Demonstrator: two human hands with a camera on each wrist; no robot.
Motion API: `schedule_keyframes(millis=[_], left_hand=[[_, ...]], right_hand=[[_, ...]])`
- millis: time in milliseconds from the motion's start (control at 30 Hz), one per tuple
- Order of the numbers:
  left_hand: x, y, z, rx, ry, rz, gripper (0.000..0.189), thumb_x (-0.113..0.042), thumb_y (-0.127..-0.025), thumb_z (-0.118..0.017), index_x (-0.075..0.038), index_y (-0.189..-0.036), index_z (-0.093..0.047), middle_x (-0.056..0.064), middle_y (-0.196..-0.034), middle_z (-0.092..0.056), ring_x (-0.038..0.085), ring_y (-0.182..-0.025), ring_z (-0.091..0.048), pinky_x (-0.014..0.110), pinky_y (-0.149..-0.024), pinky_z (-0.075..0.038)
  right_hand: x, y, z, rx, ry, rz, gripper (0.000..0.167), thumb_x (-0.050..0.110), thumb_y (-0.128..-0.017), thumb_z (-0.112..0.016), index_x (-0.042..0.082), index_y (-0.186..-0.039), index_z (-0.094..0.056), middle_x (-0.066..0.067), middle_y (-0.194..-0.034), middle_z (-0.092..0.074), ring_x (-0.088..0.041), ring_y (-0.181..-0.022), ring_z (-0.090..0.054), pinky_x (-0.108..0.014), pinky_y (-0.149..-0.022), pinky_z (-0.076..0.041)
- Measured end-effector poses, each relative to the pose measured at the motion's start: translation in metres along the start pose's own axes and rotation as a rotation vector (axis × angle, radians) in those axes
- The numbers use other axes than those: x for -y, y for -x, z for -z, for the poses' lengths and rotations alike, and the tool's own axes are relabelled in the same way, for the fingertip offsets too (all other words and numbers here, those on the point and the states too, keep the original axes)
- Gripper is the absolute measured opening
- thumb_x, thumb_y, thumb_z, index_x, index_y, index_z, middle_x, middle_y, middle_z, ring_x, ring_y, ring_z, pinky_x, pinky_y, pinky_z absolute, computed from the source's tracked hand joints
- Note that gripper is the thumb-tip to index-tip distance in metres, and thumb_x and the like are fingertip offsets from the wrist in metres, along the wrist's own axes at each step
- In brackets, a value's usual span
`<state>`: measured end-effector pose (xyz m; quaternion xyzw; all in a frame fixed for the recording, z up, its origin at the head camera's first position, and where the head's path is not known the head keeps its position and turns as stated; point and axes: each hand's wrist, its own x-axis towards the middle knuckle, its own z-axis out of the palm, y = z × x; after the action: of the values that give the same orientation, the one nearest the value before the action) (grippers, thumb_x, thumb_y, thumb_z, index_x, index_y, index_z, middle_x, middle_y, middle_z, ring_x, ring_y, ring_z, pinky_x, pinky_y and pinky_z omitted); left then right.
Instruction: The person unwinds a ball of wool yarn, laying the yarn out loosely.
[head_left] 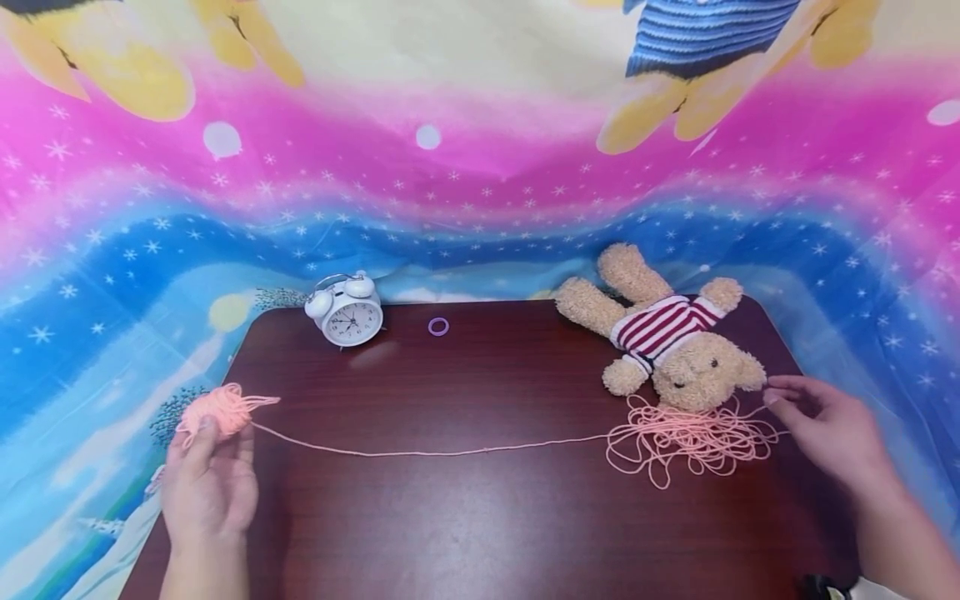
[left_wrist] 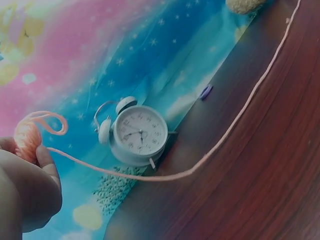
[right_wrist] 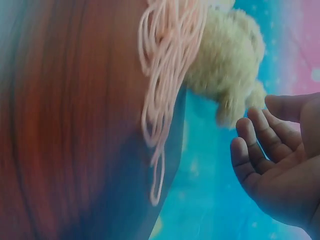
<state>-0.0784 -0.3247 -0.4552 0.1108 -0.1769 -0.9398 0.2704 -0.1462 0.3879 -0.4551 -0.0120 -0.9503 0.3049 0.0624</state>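
At the table's left side my left hand (head_left: pixel 213 483) grips a small wound bundle of peach yarn (head_left: pixel 217 414), with a loop sticking out of it. From the bundle a single strand runs slackly across the table to a loose heap of the same yarn (head_left: pixel 693 442) at the right. My right hand (head_left: pixel 836 425) is beside that heap, near the ear of a teddy bear (head_left: pixel 697 371). In the right wrist view its fingers (right_wrist: pixel 270 137) are loosely bent with nothing between them; whether a fingertip touches the ear, I cannot tell.
A white twin-bell alarm clock (head_left: pixel 351 321) stands at the back left of the dark wooden table (head_left: pixel 465 525). Near the back edge lies a purple ring (head_left: pixel 438 326). The bear, in a striped shirt, lies at the back right. A patterned cloth (head_left: pixel 480 192) hangs behind.
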Motion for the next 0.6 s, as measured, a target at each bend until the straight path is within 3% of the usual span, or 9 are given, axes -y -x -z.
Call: schedule_keyframes(millis=[200, 400, 600], left_hand=[[0.019, 0.005, -0.008, 0.117, -0.117, 0.05, 0.035, 0.007, -0.105, -0.048, 0.007, -0.14, -0.046, 0.025, -0.132, -0.065, 0.03, -0.112, -0.069, 0.034, -0.085, -0.059], [0.037, 0.012, -0.015, 0.167, -0.255, 0.106, 0.029, 0.005, -0.106, -0.05, 0.004, -0.135, -0.053, 0.019, -0.126, -0.069, 0.024, -0.103, -0.07, 0.03, -0.084, -0.059], [0.055, 0.019, -0.019, 0.21, -0.327, 0.179, 0.027, 0.003, -0.106, -0.049, 0.0, -0.133, -0.054, 0.017, -0.129, -0.069, 0.021, -0.102, -0.069, 0.029, -0.084, -0.06]], right_hand=[[0.034, -0.001, -0.021, -0.011, -0.112, 0.079, 0.034, 0.024, -0.1, -0.071, 0.003, -0.127, -0.069, 0.006, -0.099, -0.074, 0.013, -0.082, -0.061, -0.012, -0.065, -0.049], [0.073, -0.003, -0.044, 0.045, -0.153, 0.117, 0.033, 0.025, -0.102, -0.069, 0.006, -0.128, -0.068, -0.011, -0.107, -0.075, 0.005, -0.084, -0.066, -0.013, -0.068, -0.052], [0.104, -0.007, -0.072, 0.114, -0.271, 0.145, 0.031, 0.017, -0.101, -0.07, 0.0, -0.127, -0.067, -0.013, -0.11, -0.074, -0.01, -0.089, -0.07, -0.018, -0.076, -0.057]])
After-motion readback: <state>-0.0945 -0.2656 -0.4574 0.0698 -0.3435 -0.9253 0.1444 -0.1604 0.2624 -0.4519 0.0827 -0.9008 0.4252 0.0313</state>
